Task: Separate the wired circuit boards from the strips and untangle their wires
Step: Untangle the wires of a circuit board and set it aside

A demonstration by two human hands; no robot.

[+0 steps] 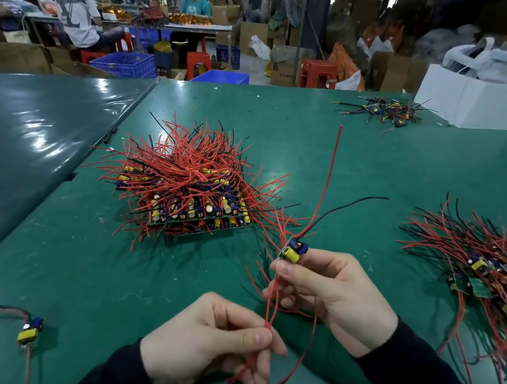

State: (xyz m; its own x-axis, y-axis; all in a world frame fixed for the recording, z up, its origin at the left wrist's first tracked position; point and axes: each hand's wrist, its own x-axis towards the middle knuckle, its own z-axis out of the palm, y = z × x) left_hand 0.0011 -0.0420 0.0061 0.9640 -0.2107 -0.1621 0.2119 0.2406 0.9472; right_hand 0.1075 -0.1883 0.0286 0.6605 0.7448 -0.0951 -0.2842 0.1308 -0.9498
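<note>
Right hand [330,287] pinches the circuit board [292,250] upright; left hand [214,342] fingers clamp its red wires [272,305] hanging straight down.

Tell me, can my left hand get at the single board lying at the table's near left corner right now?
Probably not yet: the left hand is pinching red wires. Nothing lies between it and the single board, though.
</note>
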